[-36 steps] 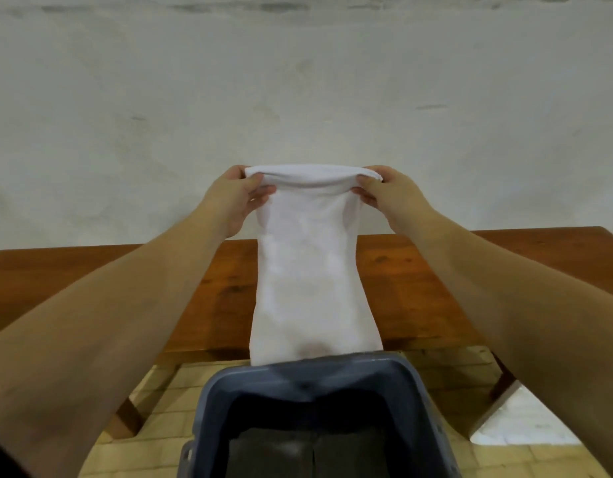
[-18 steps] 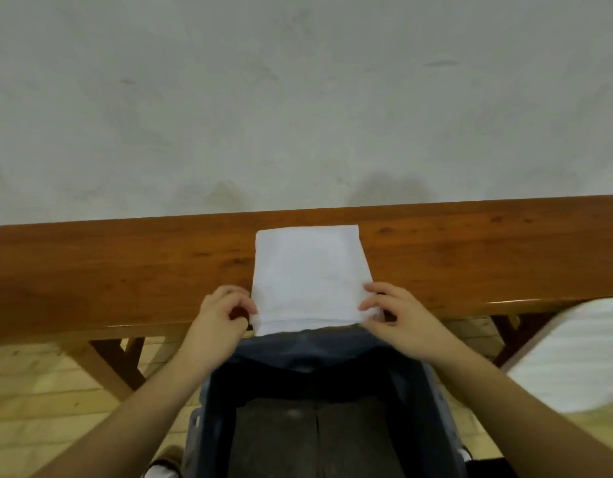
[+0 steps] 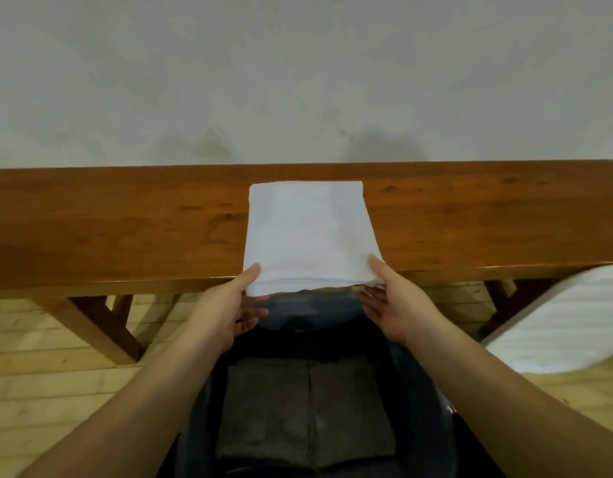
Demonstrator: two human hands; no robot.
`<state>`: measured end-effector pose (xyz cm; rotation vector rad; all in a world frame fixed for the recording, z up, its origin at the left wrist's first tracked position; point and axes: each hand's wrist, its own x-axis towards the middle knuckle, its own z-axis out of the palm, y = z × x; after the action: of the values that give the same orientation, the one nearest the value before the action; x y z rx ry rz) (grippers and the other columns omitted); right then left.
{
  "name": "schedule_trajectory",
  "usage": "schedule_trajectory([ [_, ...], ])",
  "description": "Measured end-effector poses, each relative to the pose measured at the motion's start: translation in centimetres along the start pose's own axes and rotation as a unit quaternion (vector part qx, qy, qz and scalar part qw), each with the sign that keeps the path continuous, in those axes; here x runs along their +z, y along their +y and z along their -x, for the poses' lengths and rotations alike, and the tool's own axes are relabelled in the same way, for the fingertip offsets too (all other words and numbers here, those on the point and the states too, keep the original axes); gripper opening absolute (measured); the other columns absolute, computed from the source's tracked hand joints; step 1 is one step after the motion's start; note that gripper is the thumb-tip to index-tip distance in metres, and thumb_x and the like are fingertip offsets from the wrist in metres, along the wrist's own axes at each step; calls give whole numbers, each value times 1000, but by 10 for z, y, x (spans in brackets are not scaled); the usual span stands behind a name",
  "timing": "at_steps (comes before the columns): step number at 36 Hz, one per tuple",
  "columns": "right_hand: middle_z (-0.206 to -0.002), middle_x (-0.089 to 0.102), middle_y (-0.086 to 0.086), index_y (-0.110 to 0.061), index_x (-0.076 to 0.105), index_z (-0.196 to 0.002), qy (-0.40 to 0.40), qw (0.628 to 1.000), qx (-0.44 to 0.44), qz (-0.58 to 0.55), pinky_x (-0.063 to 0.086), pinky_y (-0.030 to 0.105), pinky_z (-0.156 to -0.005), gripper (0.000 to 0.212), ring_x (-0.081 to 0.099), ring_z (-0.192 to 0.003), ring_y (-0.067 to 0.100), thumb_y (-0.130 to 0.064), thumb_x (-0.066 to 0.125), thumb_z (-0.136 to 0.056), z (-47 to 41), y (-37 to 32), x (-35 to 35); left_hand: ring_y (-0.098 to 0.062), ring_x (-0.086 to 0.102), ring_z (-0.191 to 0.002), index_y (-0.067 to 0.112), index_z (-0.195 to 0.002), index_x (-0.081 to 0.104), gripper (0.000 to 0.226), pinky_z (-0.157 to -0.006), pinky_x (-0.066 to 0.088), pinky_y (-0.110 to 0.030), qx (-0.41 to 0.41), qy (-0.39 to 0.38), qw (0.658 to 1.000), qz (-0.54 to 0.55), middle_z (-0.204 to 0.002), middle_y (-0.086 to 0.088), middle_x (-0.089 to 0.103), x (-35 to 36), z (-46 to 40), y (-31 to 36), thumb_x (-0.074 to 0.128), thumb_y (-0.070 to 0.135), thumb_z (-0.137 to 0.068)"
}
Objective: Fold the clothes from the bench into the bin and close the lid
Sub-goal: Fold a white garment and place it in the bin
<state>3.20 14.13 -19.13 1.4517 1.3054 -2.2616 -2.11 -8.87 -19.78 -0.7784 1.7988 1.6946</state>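
Note:
A white garment (image 3: 308, 232), folded into a neat rectangle, lies on the wooden bench (image 3: 125, 229) with its near edge hanging just over the front. My left hand (image 3: 229, 305) grips its near left corner, thumb on top and fingers underneath. My right hand (image 3: 391, 301) holds the near right corner the same way. Directly below stands the dark grey bin (image 3: 422, 391), lid off, with a folded dark grey garment (image 3: 305, 412) lying flat inside. No lid is visible.
The bench runs the full width against a pale plaster wall (image 3: 298, 81). Its angled legs (image 3: 101, 326) stand on a light tiled floor. A white rounded object (image 3: 567, 322) sits at the right, partly under the bench end.
The white garment went from hanging upright between my hands to lying folded on the bench. My hands have since slid under its near corners and grip them.

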Motion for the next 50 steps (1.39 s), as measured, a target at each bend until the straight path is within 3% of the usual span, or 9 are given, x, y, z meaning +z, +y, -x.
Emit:
schedule_trajectory([
  [4,-105,71,9,-14,63,-111,-14,998,16,-60,57,33,-72,40,70,-95,27,-26,83,-78,-4,-4,-2,-21,68,-75,16,-113,65,44,-57,48,-28,47,2,999,6,-102,-9,73,-5,-1,-5,73,47,-84],
  [7,-108,73,8,-14,64,-114,-31,999,11,-38,53,29,-65,36,69,-95,25,-19,80,-82,-5,-2,-5,-22,69,-96,15,-116,66,33,-67,50,-29,77,5,996,38,-113,-6,71,-8,1,-11,71,33,-88],
  [13,-115,68,10,-14,63,-116,-48,996,34,61,56,31,-65,40,66,-102,28,-14,80,-80,4,-1,-22,-28,69,-103,6,-131,56,41,-66,57,-32,26,-85,976,199,-123,-13,68,-9,14,-24,57,2,-90],
  [17,-119,68,8,-17,61,-124,-125,973,0,193,57,35,-81,38,65,-109,28,-20,70,-87,12,7,-46,-28,69,-100,5,-132,55,45,-62,59,-33,-24,-139,972,187,-123,-13,68,-13,28,-36,53,-3,-88],
  [23,-126,61,12,-18,52,-130,-162,976,-5,148,52,40,-97,42,59,-118,30,-16,61,-89,19,23,-97,-28,75,-78,-1,-125,53,29,-57,60,-30,-93,-203,974,29,-97,-19,75,-8,56,-60,48,1,-96],
  [27,-118,64,12,-12,58,-122,-130,972,10,197,57,34,-74,31,62,-107,26,-16,58,-92,16,41,-126,-29,75,-80,-1,-125,52,31,-57,59,-30,-109,-223,969,8,-101,-21,73,3,61,-72,46,0,-95],
  [36,-100,58,15,-11,56,-97,-57,933,76,346,55,30,-60,7,59,-84,23,-7,51,-96,-20,81,-157,-28,73,-62,-9,-116,53,28,-54,61,-32,-181,-189,965,-26,-78,-21,73,54,36,-128,40,-2,-92],
  [44,-99,64,18,2,61,-108,4,883,136,449,60,40,-81,19,64,-83,27,-9,55,-93,-63,123,-185,-36,72,-77,-10,-125,49,37,-61,62,-38,-267,-164,949,-18,-105,-29,68,75,4,-180,39,-4,-90],
  [50,-119,54,16,-4,47,-138,60,900,47,428,54,42,-85,45,56,-98,30,-19,48,-96,-96,117,-167,-32,66,-81,0,-100,55,14,-62,60,-36,-196,-77,977,36,-94,-19,64,100,-17,-181,44,1,-93],
])
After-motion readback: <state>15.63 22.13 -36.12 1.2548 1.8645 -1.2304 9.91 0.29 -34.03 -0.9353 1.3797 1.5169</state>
